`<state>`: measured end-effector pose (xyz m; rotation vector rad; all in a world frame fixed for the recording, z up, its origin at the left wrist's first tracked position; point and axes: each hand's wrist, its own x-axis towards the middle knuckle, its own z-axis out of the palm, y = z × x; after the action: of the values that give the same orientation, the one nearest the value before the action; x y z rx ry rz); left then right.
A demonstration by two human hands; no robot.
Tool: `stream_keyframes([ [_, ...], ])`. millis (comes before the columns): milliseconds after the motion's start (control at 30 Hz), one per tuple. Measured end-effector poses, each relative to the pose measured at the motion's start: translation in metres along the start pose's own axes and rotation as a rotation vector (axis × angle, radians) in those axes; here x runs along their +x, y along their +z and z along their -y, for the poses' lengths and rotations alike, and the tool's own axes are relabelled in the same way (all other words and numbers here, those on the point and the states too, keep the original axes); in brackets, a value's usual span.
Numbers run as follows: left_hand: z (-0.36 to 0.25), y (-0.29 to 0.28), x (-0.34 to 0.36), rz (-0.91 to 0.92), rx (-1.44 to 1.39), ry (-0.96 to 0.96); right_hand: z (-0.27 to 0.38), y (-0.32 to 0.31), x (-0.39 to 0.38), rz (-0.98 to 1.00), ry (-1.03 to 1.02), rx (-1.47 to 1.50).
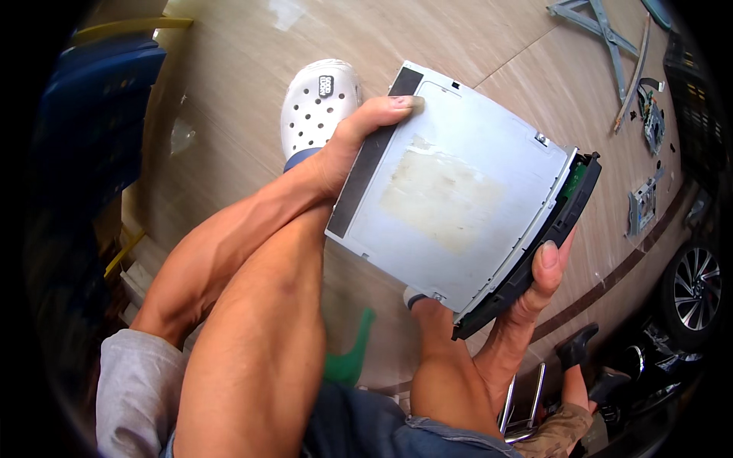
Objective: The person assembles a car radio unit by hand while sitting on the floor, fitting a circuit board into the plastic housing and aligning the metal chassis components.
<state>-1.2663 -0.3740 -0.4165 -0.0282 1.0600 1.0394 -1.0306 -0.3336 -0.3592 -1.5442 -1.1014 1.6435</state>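
Head view, and two hands were on it: one flat metal drive (489, 133), the only one in sight! Down on the stone-patterned floor (244, 99) lay one crossed grey bracket (607, 34) and two small metal mechanisms, an upper one (653, 126) and a lower one (645, 204). One white clog (321, 107), full of holes, showed beyond the left hand (347, 145); one car wheel (696, 290) sat at far right, above two dark shoes (576, 345) on another person.

And what a look at that drive! Pale silver casing, a dark strip (376, 156) down its left end, a scuffed yellowish patch (443, 198) across the middle, a black front panel (578, 197) along the right, with green circuit board (574, 180) peeking through near the top corner. It was up off the floor, slanted, ahead of the person's knees.

Now the grip! The left forearm (229, 237) crossed over the left leg (259, 328), thumb pressed on the casing's upper left, its fingers hidden underneath. The right hand (534, 290) rose from below, clasping the panel side, thumb pointing up against the black edge, its other fingers mostly out of sight behind.
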Motion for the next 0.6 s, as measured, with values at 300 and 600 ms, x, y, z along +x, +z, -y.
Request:
stream_keyframes([
  [300, 0.006, -0.015, 0.008, 0.068, 0.111, 0.191, 0.005, -0.009, -0.008, 0.043, -0.099, -0.017],
  [600, -0.034, 0.011, -0.015, 0.263, 0.321, 0.467, -0.009, -0.029, -0.021, 0.129, -0.408, 0.078],
])
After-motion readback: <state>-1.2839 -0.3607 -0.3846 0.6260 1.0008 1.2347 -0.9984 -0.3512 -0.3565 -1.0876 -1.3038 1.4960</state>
